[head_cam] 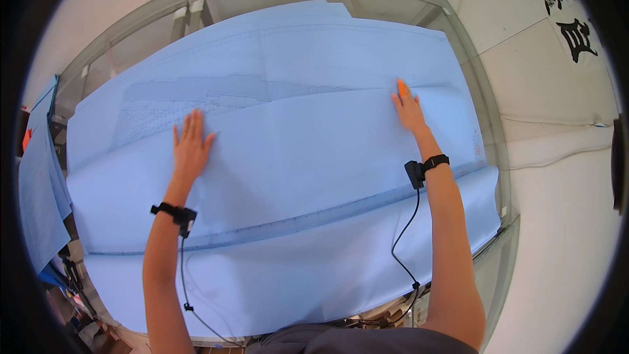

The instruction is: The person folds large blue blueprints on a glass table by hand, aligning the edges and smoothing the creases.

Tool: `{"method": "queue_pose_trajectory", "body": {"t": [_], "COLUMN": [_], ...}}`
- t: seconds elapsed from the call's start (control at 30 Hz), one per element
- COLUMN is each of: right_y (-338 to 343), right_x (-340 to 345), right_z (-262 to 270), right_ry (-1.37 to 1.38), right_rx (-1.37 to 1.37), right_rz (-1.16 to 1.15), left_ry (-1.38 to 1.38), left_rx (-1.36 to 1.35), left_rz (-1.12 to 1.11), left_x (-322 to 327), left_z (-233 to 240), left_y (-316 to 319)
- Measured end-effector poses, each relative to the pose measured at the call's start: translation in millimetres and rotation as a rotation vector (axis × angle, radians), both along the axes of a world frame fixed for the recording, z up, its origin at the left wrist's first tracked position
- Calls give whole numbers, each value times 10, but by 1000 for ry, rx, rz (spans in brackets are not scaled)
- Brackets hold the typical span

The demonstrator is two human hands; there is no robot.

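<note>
A large light blue paper sheet (304,142) with a curled upper edge lies before me, over another blue sheet (314,54) that bears a fine printed technical drawing. My left hand (191,145) rests palm down on the upper sheet near its curled edge, thumb spread from the fingers. Further right, my right hand (409,106) presses on the same sheet at that edge, fingers apart. One of its fingers wears an orange finger cot (402,87). Neither hand grips anything. Across the lower part, the sheet folds along a darker printed strip (304,221), and its near portion bulges toward me.
The sheets cover a glass-topped table with a grey frame (484,78). More blue sheets (42,187) hang at the left. Black straps with small devices (415,172) sit on both wrists, with cables trailing to my body. The pale wall (521,34) at right bears brush writing.
</note>
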State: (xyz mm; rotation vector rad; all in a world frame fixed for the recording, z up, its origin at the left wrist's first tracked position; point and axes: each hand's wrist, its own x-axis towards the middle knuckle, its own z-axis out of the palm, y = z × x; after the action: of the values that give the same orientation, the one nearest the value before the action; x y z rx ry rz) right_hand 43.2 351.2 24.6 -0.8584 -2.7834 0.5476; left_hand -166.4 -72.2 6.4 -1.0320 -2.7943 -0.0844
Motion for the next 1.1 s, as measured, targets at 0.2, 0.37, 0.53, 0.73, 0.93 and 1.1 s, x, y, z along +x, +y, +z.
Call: {"method": "queue_pose_trajectory", "body": {"t": [0.2, 0.37, 0.53, 0.73, 0.93, 1.1], "right_y": [862, 1277, 1072, -331, -2445, -3280], "right_x": [279, 360, 145, -492, -1370, -1608], "right_z": [-15, 29, 93, -93, -80, -116], "right_ry": [57, 97, 60, -33, -24, -109], "right_rx": [-18, -53, -190, -329, -314, -172], "right_rz": [-251, -413, -467, 7, 498, 398], "left_ry": [-113, -131, -83, -87, -96, 32], "left_rx": [57, 88, 105, 170, 299, 265], "left_rz": [42, 51, 40, 45, 16, 55], "left_x": [130, 169, 37, -17, -32, -175], "left_z": [63, 64, -103, -297, -317, -295], "left_y": [-159, -101, -37, -192, -4, -495]}}
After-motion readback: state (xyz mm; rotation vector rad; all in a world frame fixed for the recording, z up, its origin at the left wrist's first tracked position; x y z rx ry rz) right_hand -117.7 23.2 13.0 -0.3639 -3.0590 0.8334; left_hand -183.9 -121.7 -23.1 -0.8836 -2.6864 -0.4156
